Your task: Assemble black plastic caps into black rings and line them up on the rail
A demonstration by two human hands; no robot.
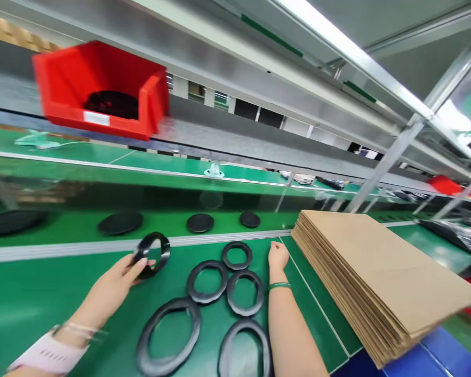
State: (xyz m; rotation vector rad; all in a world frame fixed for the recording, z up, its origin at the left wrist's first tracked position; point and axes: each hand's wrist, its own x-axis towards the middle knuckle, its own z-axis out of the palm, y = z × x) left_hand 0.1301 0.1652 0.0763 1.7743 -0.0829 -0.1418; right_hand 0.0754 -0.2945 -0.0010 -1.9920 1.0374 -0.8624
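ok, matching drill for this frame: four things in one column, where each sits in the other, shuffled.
1. red bin
2. cardboard stack
3. black discs
4. held ring

a. in the left hand
b. on the shelf
c. on the table, far right
d. on the belt

Pairs: 1-b, 2-c, 3-d, 4-a
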